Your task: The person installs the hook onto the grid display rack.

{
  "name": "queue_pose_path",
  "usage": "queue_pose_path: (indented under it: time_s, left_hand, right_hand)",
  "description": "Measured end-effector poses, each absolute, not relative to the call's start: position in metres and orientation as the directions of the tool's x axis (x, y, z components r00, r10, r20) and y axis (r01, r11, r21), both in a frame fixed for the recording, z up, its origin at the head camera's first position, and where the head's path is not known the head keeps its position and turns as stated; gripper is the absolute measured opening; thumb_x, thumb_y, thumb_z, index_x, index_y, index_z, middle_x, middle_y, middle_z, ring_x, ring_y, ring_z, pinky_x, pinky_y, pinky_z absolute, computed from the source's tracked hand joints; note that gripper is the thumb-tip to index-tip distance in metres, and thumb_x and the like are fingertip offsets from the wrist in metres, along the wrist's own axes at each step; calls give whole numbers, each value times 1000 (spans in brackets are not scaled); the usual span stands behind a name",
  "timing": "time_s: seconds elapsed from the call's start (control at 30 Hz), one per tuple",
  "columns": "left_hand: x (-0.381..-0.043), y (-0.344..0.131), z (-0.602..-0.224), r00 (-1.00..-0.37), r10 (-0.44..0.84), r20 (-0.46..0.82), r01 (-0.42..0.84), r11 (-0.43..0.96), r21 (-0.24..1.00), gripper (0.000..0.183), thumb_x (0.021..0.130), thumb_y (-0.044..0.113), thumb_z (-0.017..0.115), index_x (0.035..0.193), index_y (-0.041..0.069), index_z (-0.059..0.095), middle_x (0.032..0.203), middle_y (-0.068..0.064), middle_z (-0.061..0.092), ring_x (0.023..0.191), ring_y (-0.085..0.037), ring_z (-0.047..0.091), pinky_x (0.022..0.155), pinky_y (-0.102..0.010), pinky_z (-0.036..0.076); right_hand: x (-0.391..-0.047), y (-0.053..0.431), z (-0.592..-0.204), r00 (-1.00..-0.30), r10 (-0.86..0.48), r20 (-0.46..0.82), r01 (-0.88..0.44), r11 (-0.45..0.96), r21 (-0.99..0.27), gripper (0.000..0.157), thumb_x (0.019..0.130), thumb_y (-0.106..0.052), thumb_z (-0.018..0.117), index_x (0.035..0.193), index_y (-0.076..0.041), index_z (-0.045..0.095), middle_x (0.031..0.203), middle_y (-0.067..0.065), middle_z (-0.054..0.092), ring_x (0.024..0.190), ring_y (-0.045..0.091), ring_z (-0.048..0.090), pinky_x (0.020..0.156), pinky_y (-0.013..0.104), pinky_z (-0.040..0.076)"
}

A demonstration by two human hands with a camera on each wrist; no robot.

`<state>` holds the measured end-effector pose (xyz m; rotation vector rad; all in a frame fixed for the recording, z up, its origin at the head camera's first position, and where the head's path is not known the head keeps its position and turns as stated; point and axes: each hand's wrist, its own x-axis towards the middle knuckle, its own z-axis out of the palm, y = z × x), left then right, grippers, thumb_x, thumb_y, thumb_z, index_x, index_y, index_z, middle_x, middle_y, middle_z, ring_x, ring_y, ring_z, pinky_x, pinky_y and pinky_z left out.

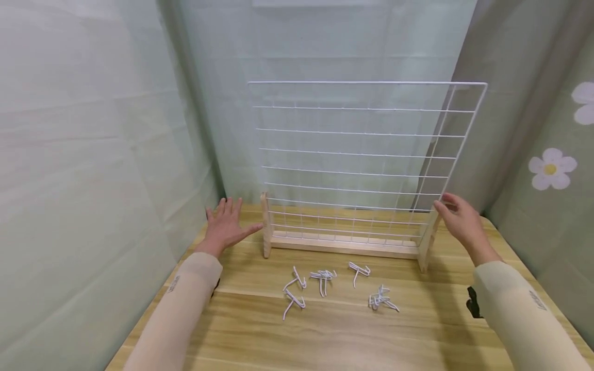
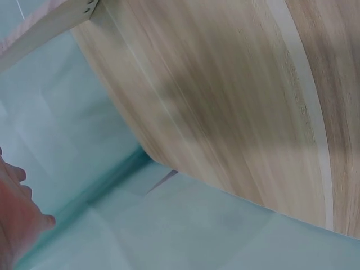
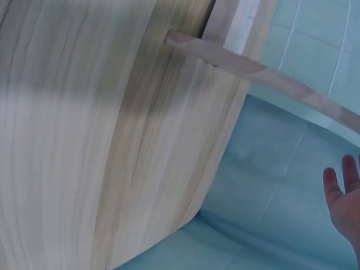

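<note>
A white wire grid (image 1: 359, 154) stands upright in a wooden stand with a low crossbar (image 1: 343, 247). My left hand (image 1: 225, 226) is spread out beside the stand's left upright (image 1: 266, 226), the thumb pointing at it. At the other end, my right hand (image 1: 459, 219) is by the top of the right upright (image 1: 427, 242), thumb and fingers apart at its outer edge. In the right wrist view its fingers (image 3: 350, 174) look extended. Several white wire hooks lie in front of the stand, among them a cluster (image 1: 323, 275) and a tangled bunch (image 1: 382, 299).
The wooden table (image 1: 334, 340) carries the stand near its back edge. Pale green cloth (image 1: 116, 154) hangs along the left and back, and a flower-printed curtain (image 1: 552, 169) hangs on the right. Single hooks (image 1: 293, 300) lie at the left of the group.
</note>
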<state>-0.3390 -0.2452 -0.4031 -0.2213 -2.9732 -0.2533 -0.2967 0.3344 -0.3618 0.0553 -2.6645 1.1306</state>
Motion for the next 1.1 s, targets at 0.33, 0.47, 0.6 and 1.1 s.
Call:
queue_pose_path:
  time_s: [0.33, 0.47, 0.6, 1.1]
  left_hand:
    - [-335, -234, -412, -964, 176, 202, 209, 965, 158, 112, 83, 82, 45, 158, 5, 15, 162, -26, 6, 148, -42, 3, 109, -70, -4]
    - [-333, -231, -411, -962, 179, 203, 214, 963, 164, 111, 83, 81, 47, 158, 4, 15, 161, -26, 7, 148, -42, 3, 109, -70, -5]
    - [-331, -229, -410, -963, 185, 197, 219, 962, 166, 110, 85, 78, 49, 157, 3, 15, 161, -27, 7, 148, -43, 4, 109, -71, -5]
    - [-327, -225, -413, -959, 209, 189, 252, 937, 243, 108, 86, 74, 52, 158, 4, 11, 162, -24, 7, 149, -41, 2, 111, -68, 0]
  right_hand:
    - [-296, 335, -369, -958, 146, 248, -118, 586, -802, 58, 105, -41, 44, 136, 7, 52, 127, 25, 55, 103, 21, 57, 80, 26, 51]
    - [-296, 338, -372, -962, 158, 225, -117, 504, -856, 56, 104, -37, 47, 136, 9, 51, 116, 6, 59, 89, -3, 55, 74, 12, 49]
    - [-294, 341, -374, -970, 169, 173, -76, 464, -883, 60, 103, -40, 48, 139, 8, 48, 112, -9, 55, 92, -4, 54, 87, 23, 52]
    - [-305, 339, -378, -984, 132, 119, -70, 327, -942, 66, 102, -44, 49, 146, 5, 40, 126, -1, 53, 105, 4, 53, 82, 18, 51]
